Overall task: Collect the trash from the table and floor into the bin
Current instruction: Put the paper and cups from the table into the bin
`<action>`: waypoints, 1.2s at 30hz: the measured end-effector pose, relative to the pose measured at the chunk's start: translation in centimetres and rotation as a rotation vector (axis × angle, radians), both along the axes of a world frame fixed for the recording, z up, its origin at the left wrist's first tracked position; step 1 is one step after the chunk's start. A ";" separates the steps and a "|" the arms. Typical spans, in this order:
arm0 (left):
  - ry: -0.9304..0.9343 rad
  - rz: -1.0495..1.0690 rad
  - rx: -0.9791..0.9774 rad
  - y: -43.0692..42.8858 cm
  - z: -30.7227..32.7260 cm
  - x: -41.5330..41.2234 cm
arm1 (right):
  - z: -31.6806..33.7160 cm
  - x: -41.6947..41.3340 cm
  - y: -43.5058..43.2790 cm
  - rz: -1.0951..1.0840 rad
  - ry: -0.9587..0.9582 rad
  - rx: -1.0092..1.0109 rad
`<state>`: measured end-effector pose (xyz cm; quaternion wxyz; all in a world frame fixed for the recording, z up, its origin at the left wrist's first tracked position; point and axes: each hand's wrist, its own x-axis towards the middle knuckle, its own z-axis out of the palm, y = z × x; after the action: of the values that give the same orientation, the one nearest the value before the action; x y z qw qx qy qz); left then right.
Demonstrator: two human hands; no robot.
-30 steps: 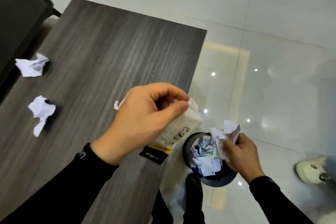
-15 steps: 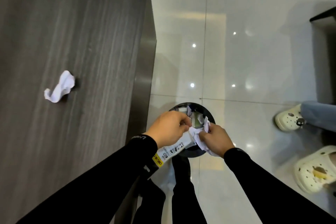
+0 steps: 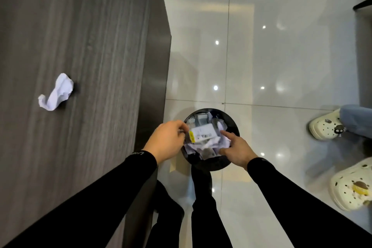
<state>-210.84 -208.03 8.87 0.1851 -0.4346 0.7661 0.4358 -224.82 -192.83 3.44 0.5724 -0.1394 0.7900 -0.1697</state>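
A black round bin [image 3: 233, 127] stands on the floor beside the table's corner, full of crumpled paper and wrappers. Both of my hands hover over its mouth. My left hand [image 3: 167, 140] has its fingertips pinched on the left edge of a white packet with a yellow label [image 3: 203, 134], which lies across the top of the trash. My right hand [image 3: 236, 148] is open above the bin's right side, fingers spread, with white crumpled paper [image 3: 224, 143] just under them in the bin. One crumpled white paper [image 3: 57, 92] lies on the dark wood table [image 3: 90, 36].
The table's edge runs down just left of the bin. Glossy white floor tiles [image 3: 271, 56] spread to the right. Another person's cream clogs [image 3: 326, 126] [image 3: 352, 187] and a blue trouser leg stand at the right. My own dark legs are below the bin.
My right hand has let go of its crumpled paper into the bin and opened. The packet in my left hand has come down flat onto the trash in the bin.
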 end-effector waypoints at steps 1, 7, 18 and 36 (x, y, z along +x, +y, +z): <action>0.016 0.016 -0.012 -0.6 0.6 0.3 | 0.4 0.2 -0.6 0.000 0.030 0.002; 0.134 0.121 -0.205 -5.7 4.6 4.3 | 4.7 3.0 -9.2 -0.027 0.184 -0.261; 0.082 0.626 -0.395 -15.2 7.5 21.5 | 10.3 18.2 -28.5 0.523 0.342 -0.563; -0.186 0.517 -0.501 -24.8 1.8 37.9 | 10.7 33.1 -43.5 0.786 0.398 -0.874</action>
<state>-172.90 -232.84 10.65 0.0257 -0.6834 0.6937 0.2259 -191.69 -236.36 14.10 0.3239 -0.6705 0.6285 -0.2247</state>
